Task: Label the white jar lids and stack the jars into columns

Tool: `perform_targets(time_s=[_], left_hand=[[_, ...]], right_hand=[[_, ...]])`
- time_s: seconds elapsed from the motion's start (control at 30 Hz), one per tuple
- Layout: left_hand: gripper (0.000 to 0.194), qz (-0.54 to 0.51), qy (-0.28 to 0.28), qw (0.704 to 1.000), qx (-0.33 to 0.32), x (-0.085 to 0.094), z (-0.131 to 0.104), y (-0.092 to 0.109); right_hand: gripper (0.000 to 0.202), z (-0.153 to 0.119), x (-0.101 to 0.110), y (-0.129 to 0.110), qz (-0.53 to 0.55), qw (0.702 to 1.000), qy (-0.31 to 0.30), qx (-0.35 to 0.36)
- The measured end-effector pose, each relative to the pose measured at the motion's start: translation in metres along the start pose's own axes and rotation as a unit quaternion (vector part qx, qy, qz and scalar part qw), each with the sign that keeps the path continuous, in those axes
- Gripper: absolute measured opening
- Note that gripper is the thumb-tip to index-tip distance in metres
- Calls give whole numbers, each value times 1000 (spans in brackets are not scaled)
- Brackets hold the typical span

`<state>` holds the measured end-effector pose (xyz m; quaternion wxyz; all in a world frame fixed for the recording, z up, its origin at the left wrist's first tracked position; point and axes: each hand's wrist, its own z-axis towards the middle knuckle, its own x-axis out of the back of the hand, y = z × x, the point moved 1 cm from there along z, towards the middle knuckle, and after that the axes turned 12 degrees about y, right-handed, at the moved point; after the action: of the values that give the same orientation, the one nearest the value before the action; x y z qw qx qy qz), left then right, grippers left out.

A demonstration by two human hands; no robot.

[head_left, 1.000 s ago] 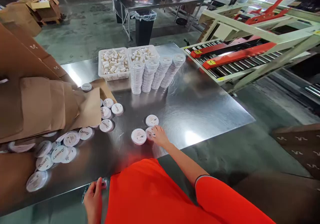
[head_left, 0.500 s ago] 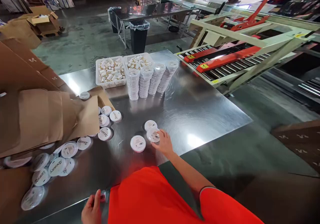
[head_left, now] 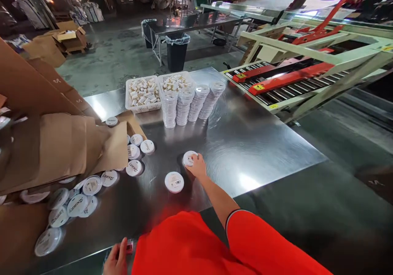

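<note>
My right hand [head_left: 197, 167] grips the near edge of a round white flat container [head_left: 188, 158] on the steel table; any container beneath it is hidden. Nearer me lies another round container [head_left: 174, 182], its label with a barcode facing up. At the table's front edge, my left hand [head_left: 116, 259] is curled with the thumb raised. Beside its fingers shows a small red and clear object [head_left: 130, 247], too hidden to name. More round containers with dark lettering [head_left: 77, 205] lie in a loose spread at the left.
Tall stacks of round containers [head_left: 182, 108] stand near the back. Behind them are white baskets [head_left: 143, 108] of small white-capped bottles. Open cardboard [head_left: 64, 144] covers the table's left side. A roller conveyor [head_left: 285, 82] with red bars adjoins the far right.
My right hand has moved slightly away from me with its container, which now covers the one it overlapped before. The view has shifted a little. My left hand stays low at the edge.
</note>
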<state>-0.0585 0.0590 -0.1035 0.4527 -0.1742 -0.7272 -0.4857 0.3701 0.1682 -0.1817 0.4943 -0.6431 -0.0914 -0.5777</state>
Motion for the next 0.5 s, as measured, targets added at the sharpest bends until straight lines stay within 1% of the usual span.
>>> perform_targets(time_s=[0.07,0.13,0.2,0.23,0.3,0.37,0.43,0.5], left_hand=[[49,-6,-14,1000,15,-1,0,-4],[49,-14,-29,999,29,1,5,-7],[52,-12,-53,998,39,3,11,-6],[54,-15,-67,997,42,5,14,-3],[58,-24,-83,995,46,8,17,6],[61,-34,-74,996,44,11,17,18],[63,-35,-56,997,41,14,15,28],[64,-44,-51,997,38,15,11,33]], right_hand=[[36,2,7,-6,3,1000,7,-4],[33,-1,18,-17,24,999,24,-5],[34,-12,30,-33,81,996,38,22],[36,-20,36,-41,116,991,34,51],[40,-40,43,-58,164,979,2,125],[43,-61,43,-68,153,969,-44,190],[43,-76,38,-72,115,965,-76,223],[44,-85,33,-72,79,966,-92,230]])
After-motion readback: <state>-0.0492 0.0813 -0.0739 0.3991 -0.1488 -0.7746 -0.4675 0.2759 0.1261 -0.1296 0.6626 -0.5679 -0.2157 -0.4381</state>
